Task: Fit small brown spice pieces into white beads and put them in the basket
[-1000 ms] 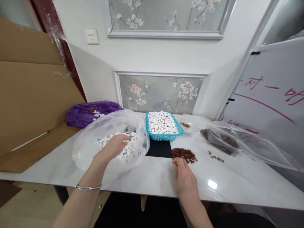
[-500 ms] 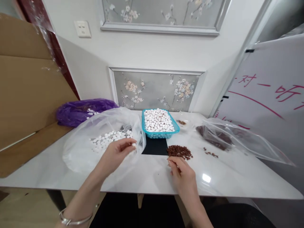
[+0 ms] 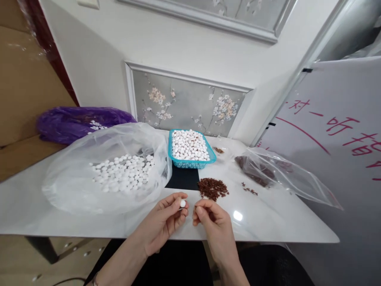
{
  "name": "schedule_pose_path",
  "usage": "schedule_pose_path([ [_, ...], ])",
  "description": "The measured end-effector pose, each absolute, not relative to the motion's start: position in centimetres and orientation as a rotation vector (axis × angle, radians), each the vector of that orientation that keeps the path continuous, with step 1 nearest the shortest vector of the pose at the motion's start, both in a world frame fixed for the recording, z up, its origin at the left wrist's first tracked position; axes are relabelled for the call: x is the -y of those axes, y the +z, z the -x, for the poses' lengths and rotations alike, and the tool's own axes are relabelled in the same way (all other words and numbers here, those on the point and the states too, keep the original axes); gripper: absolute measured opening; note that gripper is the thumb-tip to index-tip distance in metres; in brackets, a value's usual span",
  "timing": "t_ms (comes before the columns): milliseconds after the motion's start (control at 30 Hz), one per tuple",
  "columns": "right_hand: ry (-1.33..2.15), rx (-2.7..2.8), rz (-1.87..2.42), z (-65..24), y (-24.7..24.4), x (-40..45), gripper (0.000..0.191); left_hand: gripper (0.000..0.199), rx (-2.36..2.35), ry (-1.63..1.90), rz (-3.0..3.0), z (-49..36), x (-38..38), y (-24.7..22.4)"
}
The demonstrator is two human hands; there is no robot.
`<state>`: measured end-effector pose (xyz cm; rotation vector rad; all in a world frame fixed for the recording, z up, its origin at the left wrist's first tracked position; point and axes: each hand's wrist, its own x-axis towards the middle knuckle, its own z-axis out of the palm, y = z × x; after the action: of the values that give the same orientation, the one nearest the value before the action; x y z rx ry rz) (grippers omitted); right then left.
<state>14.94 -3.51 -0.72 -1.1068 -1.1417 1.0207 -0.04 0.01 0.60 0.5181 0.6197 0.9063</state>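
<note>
My left hand pinches a small white ball between thumb and fingertips, just above the table's near edge. Close beside it, my right hand has thumb and index finger pressed together; whatever is between them is too small to make out. A pile of small dark brown pieces lies just beyond the right hand. Left of my hands, a translucent white plastic bag lies open with many white balls inside. Behind the hands stands a blue basket, heaped with white balls, some showing brown spots.
A black flat sheet lies before the basket. At right are a clear bag with brown contents and several loose brown bits. A purple bag and cardboard are at left. Several white balls lie on the floor.
My left hand has moved from the white bag's opening toward my right hand, carrying a white ball. My right hand has drawn back from the brown pile. The camera view has shifted.
</note>
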Motion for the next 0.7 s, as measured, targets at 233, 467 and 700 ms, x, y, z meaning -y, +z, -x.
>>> schedule_pose_path([
  [233, 1.033, 1.142, 1.027, -13.2, 0.3, 3.9, 0.013, 0.012, -0.534, 0.94, -0.632, 0.0, 0.3, 0.6],
  [467, 0.911, 1.212, 1.084, -12.8, 0.6, 3.9, 0.017, 0.009, -0.53, 0.925, -0.644, 0.1, 0.3, 0.2],
  [700, 0.911, 1.216, 1.035, -12.4, 0.5, 3.7, 0.014, 0.01, -0.503, 0.932, -0.65, -0.1, 0.4, 0.1],
])
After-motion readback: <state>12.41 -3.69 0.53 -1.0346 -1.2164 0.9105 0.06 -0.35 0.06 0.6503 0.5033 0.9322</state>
